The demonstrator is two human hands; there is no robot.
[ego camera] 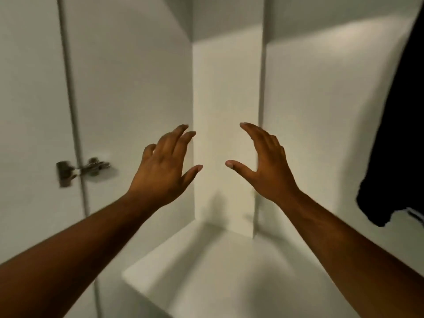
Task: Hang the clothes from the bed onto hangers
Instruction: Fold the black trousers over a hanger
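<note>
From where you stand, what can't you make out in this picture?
1. Dark garment: head view, cut off by the right edge; what it hangs from is out of frame.
2. Metal hinge: head view, smeared by motion blur, so its details are unclear.
3. The bed and hangers: nowhere in view.
4. Left hand and right hand: both empty; what they reach for isn't shown.

White wardrobe, vertical divider, shelf below; metal hinge on left door.

White wardrobe with a metal hinge joining door and side panel
</note>
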